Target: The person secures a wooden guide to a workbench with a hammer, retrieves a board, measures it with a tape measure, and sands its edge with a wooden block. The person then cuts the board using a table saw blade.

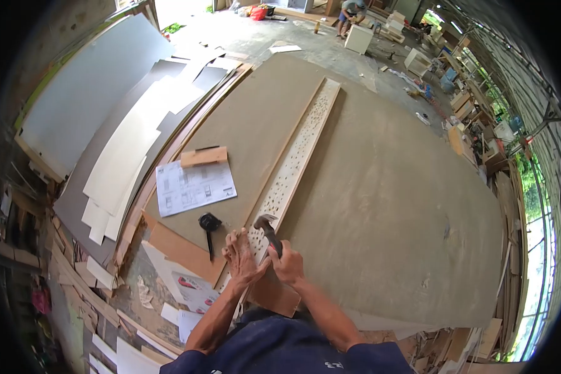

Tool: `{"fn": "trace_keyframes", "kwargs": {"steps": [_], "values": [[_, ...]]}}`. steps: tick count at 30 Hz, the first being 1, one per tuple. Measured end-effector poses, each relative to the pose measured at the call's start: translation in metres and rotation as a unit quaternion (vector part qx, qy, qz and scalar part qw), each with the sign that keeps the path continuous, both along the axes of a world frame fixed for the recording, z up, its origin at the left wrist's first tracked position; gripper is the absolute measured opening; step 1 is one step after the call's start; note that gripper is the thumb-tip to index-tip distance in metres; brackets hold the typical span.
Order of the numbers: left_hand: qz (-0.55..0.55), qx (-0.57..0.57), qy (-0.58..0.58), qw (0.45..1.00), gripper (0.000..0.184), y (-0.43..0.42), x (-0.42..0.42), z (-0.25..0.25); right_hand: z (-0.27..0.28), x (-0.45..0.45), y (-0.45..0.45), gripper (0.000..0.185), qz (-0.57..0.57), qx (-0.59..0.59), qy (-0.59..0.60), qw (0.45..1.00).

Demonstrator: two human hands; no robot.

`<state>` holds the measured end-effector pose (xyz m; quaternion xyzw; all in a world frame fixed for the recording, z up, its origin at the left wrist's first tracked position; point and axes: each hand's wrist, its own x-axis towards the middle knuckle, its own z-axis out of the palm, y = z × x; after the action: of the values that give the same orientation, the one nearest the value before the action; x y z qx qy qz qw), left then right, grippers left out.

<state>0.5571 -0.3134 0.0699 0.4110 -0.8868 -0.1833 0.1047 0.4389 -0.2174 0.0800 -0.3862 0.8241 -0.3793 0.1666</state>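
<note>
A long, narrow, shallow tray-like piece (302, 146) with raised edges lies lengthwise on the big work surface. Many small dark specks or bits dot its pale inside; their kind is too small to tell. My right hand (287, 264) is closed round the dark handle of a claw hammer (269, 232), whose metal head is over the near end of the piece. My left hand (243, 258) lies at that same end, beside the hammer, its fingers stretched out and slightly bent over the left edge. Left of it is a black tape measure (210, 220).
A printed drawing sheet (196, 187) lies at the left, with a small wood block (204, 157) and a dark pen on it. White panel strips (127, 143) are stacked farther left. Offcuts litter the floor, and another person (353, 12) bends over a white box (359, 39) far back.
</note>
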Motion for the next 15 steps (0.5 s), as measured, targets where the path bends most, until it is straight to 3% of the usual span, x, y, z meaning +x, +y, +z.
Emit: {"fn": "trace_keyframes", "kwargs": {"steps": [3,5,8,15], "values": [[-0.090,-0.028,0.042,0.995,0.104,-0.026,-0.039,-0.013,-0.003,-0.019,0.016,0.043,-0.066,-0.070,0.008,0.995],[-0.186,-0.011,0.030,0.982,0.093,-0.050,-0.075,-0.015,0.002,-0.041,0.019,0.043,-0.083,-0.072,0.012,0.994],[-0.256,-0.029,0.005,0.966,0.094,-0.085,-0.127,-0.034,0.003,-0.082,0.019,0.044,-0.104,-0.067,0.018,0.992],[-0.249,-0.015,-0.046,0.967,0.096,-0.087,-0.136,-0.005,-0.004,-0.168,-0.033,0.045,-0.142,-0.015,0.030,0.989]]}}
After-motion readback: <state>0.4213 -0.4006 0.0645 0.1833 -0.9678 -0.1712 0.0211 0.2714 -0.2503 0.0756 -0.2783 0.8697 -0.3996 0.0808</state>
